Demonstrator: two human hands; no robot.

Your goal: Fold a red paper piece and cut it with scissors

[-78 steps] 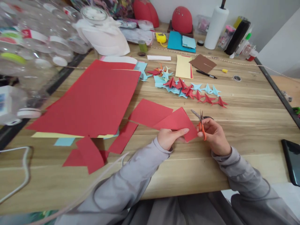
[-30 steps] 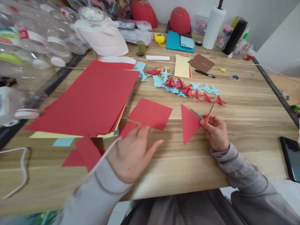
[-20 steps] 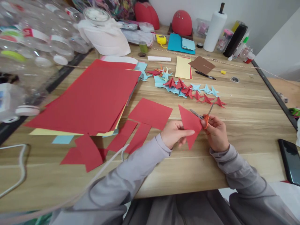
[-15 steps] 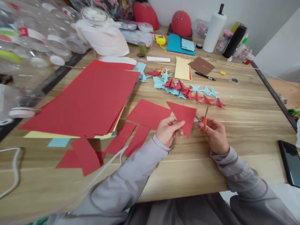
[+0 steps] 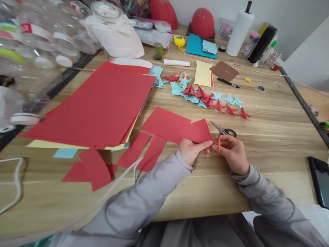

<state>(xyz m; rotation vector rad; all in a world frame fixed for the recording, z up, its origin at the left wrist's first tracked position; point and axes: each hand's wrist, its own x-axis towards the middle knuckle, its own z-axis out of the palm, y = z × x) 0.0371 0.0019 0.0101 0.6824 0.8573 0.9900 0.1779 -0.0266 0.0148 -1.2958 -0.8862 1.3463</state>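
Observation:
My left hand (image 5: 192, 150) is closed on the near edge of a red paper sheet (image 5: 197, 131), thumb on top. Closed too, my right hand (image 5: 234, 153) grips small orange-handled scissors (image 5: 218, 144), their thin metal blade pointing up and away. Its fingertips are at the paper's right corner, close to my left thumb; whether they also pinch the paper I cannot tell. Just beyond my right hand lie black-handled scissors (image 5: 223, 130). Under the held sheet's left part rests another red rectangle (image 5: 161, 120). Red paper strips (image 5: 134, 149) lie left of my left hand.
A large stack of red sheets (image 5: 102, 103) covers the left of the table. Folded red and blue paper cranes (image 5: 205, 96) sit further back. A black pen (image 5: 228, 82), a brown paper piece (image 5: 224, 71) and a phone (image 5: 318, 178) lie around. A white cable (image 5: 115, 185) crosses the near left.
The red paper in my left hand has gone from a triangle shape to a flatter rectangular one. My hands have come closer together, and the black-handled scissors now show more fully.

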